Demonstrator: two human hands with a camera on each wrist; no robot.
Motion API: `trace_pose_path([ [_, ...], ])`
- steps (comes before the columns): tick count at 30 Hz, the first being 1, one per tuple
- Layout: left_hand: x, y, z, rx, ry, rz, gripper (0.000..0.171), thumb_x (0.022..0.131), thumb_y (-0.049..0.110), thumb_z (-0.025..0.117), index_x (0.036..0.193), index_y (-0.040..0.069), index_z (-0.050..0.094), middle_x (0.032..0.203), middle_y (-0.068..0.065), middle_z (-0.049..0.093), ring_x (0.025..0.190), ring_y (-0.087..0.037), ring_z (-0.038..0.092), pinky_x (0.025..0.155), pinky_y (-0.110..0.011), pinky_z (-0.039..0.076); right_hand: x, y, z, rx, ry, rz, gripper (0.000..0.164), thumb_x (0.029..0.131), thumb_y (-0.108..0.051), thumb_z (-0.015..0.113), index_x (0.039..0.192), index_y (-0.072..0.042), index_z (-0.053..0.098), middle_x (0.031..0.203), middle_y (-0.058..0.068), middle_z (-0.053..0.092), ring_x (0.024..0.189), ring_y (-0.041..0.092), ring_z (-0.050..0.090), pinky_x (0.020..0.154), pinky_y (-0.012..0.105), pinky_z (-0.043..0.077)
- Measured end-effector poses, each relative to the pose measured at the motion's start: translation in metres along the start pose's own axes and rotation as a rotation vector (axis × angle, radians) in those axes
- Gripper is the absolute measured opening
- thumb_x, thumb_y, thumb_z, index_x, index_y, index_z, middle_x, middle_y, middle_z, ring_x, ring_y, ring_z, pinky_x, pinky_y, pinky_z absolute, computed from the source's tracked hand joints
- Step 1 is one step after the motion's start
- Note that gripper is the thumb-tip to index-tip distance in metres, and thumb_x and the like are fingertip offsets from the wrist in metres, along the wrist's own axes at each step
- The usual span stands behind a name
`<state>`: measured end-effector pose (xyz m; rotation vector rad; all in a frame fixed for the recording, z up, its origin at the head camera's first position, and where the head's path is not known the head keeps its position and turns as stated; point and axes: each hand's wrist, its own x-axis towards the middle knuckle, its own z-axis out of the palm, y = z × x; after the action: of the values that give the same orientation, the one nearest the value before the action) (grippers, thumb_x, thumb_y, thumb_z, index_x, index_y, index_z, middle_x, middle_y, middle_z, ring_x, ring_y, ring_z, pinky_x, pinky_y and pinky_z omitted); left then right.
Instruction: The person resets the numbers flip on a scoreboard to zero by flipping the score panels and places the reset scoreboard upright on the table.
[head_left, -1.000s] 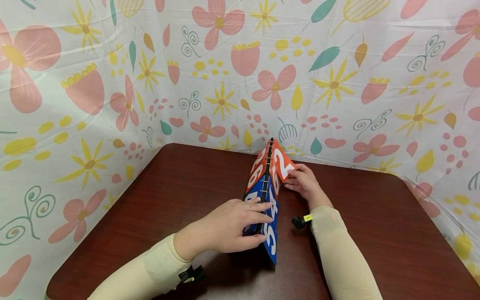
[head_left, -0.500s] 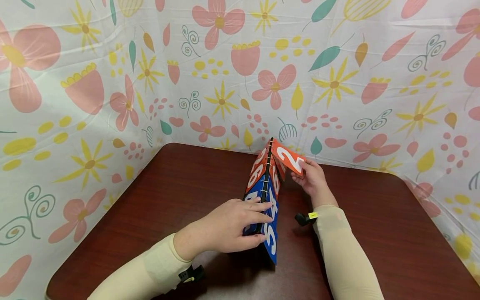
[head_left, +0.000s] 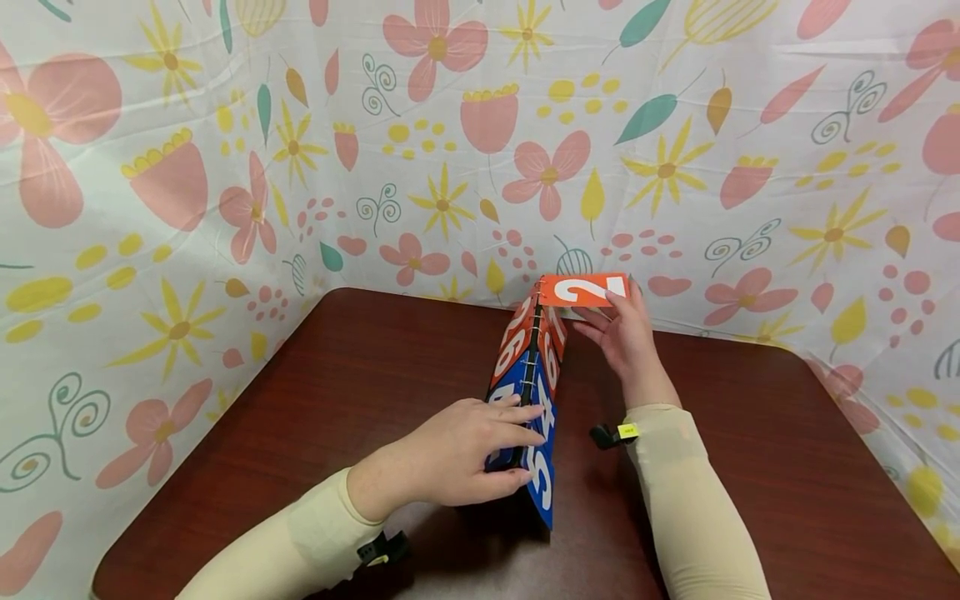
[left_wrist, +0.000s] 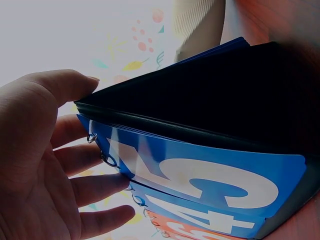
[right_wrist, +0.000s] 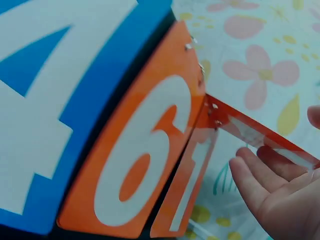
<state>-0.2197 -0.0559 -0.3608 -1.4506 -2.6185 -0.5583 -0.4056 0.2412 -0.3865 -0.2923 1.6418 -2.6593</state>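
Note:
A tent-shaped flip scoreboard (head_left: 531, 367) stands on the table, with ring-bound number cards in blue and red-orange on both slopes. My left hand (head_left: 457, 450) rests across its near top edge, fingers extended over the blue cards; in the left wrist view the thumb touches the end of the ridge above the blue 5 card (left_wrist: 200, 175). At the far end my right hand (head_left: 630, 337) pinches the free edge of a red number card (head_left: 562, 290) showing a 2, raised about level. In the right wrist view, a 1 card (right_wrist: 187, 185) hangs beneath it, beside the 6 card (right_wrist: 145, 150).
The dark red-brown table (head_left: 390, 358) extends on both sides of the scoreboard. A floral-print cloth (head_left: 442, 192) hangs behind the table and along its left. A small black wrist camera (head_left: 611, 435) sits by the right sleeve.
My right hand has lifted the red 2 card from a downward slope up to about level, hinging on its rings. My left hand has stayed in place.

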Motion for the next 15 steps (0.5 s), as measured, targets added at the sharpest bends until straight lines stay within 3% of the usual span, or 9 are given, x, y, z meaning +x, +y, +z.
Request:
trace_pose_path([
  [6,0.001,0.0,0.001,-0.011,0.003,0.006,0.044,0.104,0.049,0.052,0.14,0.028,0.065,0.16,0.005,0.047,0.149,-0.025,0.045,0.117,-0.05,0.044,-0.002,0.001,0.02,-0.104,-0.021,-0.078,0.073,0.108,-0.024,0.052,0.164,-0.039,0.008,0.16,0.016,0.042,0.128,0.026,0.065,0.097,0.037,0.059],
  [11,0.002,-0.001,0.001,-0.014,0.003,0.01,0.043,0.104,0.048,0.053,0.139,0.028,0.066,0.16,0.004,0.047,0.149,-0.025,0.045,0.117,-0.049,0.044,-0.001,0.008,0.035,-0.248,-0.075,-0.111,0.077,0.107,-0.025,0.052,0.162,-0.046,0.002,0.166,0.017,0.034,0.147,0.037,0.047,0.117,0.056,0.041],
  [15,0.002,-0.001,0.0,-0.019,0.009,0.013,0.042,0.103,0.047,0.054,0.139,0.027,0.066,0.159,0.004,0.048,0.149,-0.025,0.045,0.117,-0.048,0.044,0.001,0.018,0.045,-0.378,-0.146,-0.13,0.081,0.107,-0.029,0.052,0.164,-0.044,-0.004,0.165,0.02,0.035,0.153,0.039,0.037,0.121,0.068,0.027],
])
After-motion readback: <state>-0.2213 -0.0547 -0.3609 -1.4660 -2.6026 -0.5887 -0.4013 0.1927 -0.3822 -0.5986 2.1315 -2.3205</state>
